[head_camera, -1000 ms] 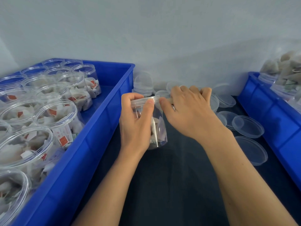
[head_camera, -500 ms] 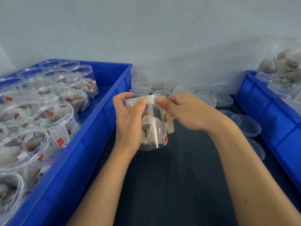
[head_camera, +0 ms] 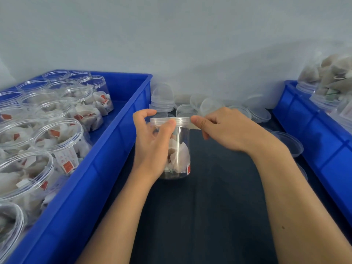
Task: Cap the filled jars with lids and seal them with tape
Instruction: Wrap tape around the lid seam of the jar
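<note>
A large blue plastic crate point(head_camera: 106, 164) fills the left of the scene, packed with open clear plastic jars point(head_camera: 57, 138) of white sachets bearing red tags. Just right of the crate, on the dark work surface point(head_camera: 200, 216), a person's left hand point(head_camera: 152, 147) wraps around a clear cylindrical plastic jar point(head_camera: 180, 149) standing upright at centre, its thumb pressed to the side of the clear screw lid point(head_camera: 169, 120) and its forefinger arched over the lid's far left edge. White sachets, one with a red tag, lie in the jar's lower half. At the jar's right shoulder the right hand point(head_camera: 226, 130) pinches a pale strip of tape point(head_camera: 196, 126) between thumb and curled fingers, the thumb tip touching the lid's right edge; how far the strip already runs round the lid cannot be told. The two hands sit level, apart, with the capped jar between them. Behind them, against the pale wall, loose clear plastic lids point(head_camera: 163, 101) lie stacked and scattered, more of them trailing along the right. At far right stands a second blue plastic crate point(head_camera: 323, 141), holding further clear jars of greyish sachets point(head_camera: 331, 80).
</note>
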Motion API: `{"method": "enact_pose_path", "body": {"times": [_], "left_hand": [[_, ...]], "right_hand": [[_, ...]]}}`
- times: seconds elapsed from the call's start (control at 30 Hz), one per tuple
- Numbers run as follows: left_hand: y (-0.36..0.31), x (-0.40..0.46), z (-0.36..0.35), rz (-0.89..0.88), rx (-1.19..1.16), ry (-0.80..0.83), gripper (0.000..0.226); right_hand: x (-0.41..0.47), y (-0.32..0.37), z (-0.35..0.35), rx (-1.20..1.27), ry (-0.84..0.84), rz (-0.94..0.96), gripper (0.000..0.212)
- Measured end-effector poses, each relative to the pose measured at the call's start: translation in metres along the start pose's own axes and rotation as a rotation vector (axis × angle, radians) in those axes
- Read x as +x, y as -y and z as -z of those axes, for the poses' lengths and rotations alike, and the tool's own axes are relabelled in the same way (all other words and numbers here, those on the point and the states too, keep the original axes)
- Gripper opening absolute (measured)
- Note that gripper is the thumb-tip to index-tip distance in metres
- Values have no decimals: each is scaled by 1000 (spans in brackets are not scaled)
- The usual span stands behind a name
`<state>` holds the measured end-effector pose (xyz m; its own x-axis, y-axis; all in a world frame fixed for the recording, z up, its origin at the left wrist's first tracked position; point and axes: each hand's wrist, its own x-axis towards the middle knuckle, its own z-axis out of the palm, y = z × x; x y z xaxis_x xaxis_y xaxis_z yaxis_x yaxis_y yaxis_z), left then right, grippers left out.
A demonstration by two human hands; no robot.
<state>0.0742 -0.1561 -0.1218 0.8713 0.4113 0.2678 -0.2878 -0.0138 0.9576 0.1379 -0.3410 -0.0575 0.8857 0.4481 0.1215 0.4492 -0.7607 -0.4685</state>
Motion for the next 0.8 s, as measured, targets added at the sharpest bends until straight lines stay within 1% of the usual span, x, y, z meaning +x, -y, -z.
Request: {"method": "enact_pose_path", "body": {"times": [0.07, 0.2, 0.33, 0.4, 0.53, 0.67, 0.73, 0.8], "left_hand": [[-1, 0, 2, -3, 18, -18, 51], [-3, -1, 4, -3, 17, 0, 48], [-3, 0, 5, 31, -23, 51, 41], [-3, 0, 6, 44, -26, 71, 48], [-1, 0, 6, 117, -80, 81, 66], [5, 1, 2, 162, 4, 61, 86], [5, 1, 0, 187, 24, 40, 91], [2, 1, 1, 209, 39, 26, 87]], "right_hand": [[0, 1, -1, -15, 0, 4, 74], [0, 3, -2, -29, -6, 32, 68], [1, 2, -2, -62, 4, 32, 74], [2, 2, -1, -62, 13, 31, 77], [3, 2, -3, -97, 25, 58, 73], [6, 0, -4, -166, 41, 57, 73], [6, 1, -4, -180, 49, 53, 71], [5, 4, -5, -172, 67, 37, 70]]}}
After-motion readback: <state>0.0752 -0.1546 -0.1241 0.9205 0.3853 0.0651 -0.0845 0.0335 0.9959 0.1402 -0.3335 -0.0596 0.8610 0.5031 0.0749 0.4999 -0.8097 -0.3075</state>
